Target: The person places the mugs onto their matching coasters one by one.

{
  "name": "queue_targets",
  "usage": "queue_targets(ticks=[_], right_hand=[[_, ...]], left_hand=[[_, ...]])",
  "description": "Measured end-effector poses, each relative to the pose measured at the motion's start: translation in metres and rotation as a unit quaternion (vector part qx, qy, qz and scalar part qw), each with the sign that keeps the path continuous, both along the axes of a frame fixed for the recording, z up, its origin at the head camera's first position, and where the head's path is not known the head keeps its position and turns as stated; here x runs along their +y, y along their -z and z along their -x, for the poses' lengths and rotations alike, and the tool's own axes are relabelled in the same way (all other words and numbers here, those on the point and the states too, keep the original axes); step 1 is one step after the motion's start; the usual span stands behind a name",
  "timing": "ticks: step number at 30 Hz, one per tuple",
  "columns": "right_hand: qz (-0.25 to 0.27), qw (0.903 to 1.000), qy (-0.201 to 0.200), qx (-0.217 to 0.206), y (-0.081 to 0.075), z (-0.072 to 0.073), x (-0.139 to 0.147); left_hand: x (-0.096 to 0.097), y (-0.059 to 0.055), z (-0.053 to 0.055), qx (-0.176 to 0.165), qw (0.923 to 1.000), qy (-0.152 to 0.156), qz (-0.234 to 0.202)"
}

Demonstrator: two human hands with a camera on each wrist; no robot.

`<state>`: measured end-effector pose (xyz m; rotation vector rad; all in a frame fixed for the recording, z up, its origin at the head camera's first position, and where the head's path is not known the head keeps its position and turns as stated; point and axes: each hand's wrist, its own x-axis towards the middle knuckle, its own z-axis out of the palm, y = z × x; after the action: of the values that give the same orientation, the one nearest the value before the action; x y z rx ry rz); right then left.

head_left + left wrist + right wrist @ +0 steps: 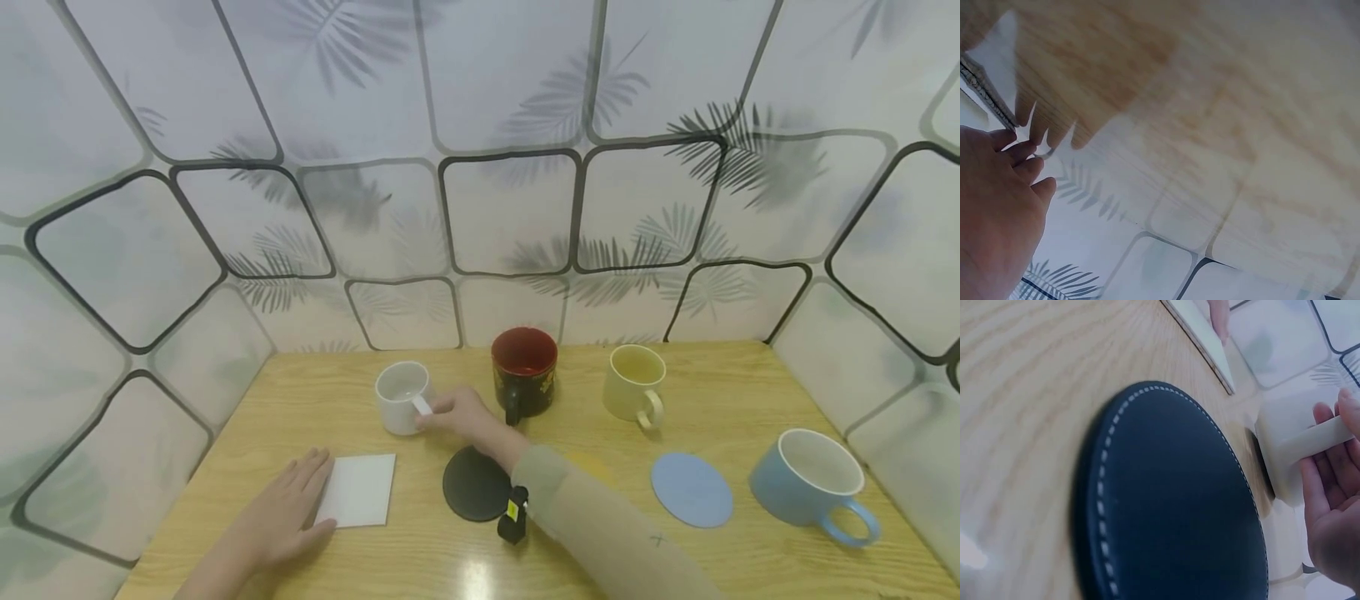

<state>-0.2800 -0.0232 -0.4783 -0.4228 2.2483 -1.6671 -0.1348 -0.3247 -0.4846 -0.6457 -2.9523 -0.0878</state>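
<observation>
My right hand (pixel 468 417) pinches the handle of a white mug (pixel 390 410), thumb on one side and fingers curled on the other. In the right wrist view the mug (pixel 1279 434) shows its handle side, its base close over the wooden table. My left hand (pixel 281 517) rests along the left edge of a white square coaster (pixel 363 492), fingers extended and thumb at its near corner. The left wrist view shows the left hand's fingers (pixel 1025 153) at the coaster's edge (pixel 988 90). A round black coaster (pixel 472 487) with pale stitching lies under the right forearm.
A black mug with a red inside (pixel 525 392) stands behind the right wrist. Farther right are a cream mug (pixel 626 396), a round blue coaster (pixel 692 492) and a blue mug (pixel 795 483). A yellow coaster (pixel 592 467) is partly hidden by the sleeve. Patterned walls (pixel 510 217) enclose the table.
</observation>
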Motion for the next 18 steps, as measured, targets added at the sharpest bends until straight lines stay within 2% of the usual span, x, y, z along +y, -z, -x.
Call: queue_targets(ticks=[9, 18], right_hand=[[0.024, 0.9989, 0.037, 0.016, 0.001, -0.009, -0.005], [0.067, 0.9958, 0.061, -0.005, -0.002, -0.019, -0.007]], left_hand=[[-0.001, 0.003, 0.0, 0.008, 0.9999, 0.007, 0.007], [-0.002, 0.003, 0.0, 0.003, 1.0, 0.001, 0.002]])
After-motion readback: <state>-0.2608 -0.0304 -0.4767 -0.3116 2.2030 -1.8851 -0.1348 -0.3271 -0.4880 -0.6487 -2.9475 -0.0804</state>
